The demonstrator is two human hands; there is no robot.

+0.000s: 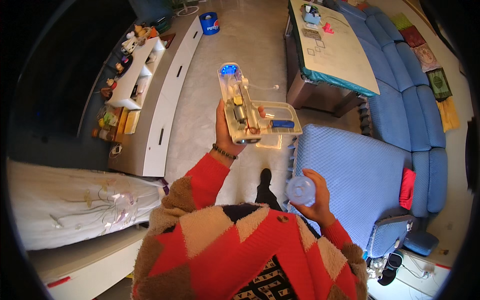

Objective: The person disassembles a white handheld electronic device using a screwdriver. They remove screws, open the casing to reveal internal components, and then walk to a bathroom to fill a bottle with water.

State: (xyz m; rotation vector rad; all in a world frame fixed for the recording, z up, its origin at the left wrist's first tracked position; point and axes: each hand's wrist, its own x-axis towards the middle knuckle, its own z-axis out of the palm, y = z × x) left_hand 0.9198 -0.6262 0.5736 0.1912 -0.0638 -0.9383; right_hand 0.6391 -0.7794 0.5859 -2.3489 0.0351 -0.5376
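Observation:
My left hand (pixel 223 134) is closed round a see-through toy bubble gun (pixel 240 112). Its muzzle end, pointing away from me, glows blue. Through the clear shell show a small motor, wires and, in the handle, a blue battery cell (pixel 281 124). A thin clear tube (pixel 262 87) sticks out from its right side, ending in a small white tip. Lower and to the right, my right hand (pixel 319 200) grips a round clear plastic bottle (pixel 301 191), seen end-on. Gun and bottle are apart from each other.
On the left runs a long white cabinet (pixel 167 107) with a shelf of ornaments. A table (pixel 340 55) with a teal-edged cover stands ahead right, before a blue sofa (pixel 390 110). A quilted blue seat (pixel 350 160) lies near my right hand. A blue bin (pixel 210 24) stands far ahead.

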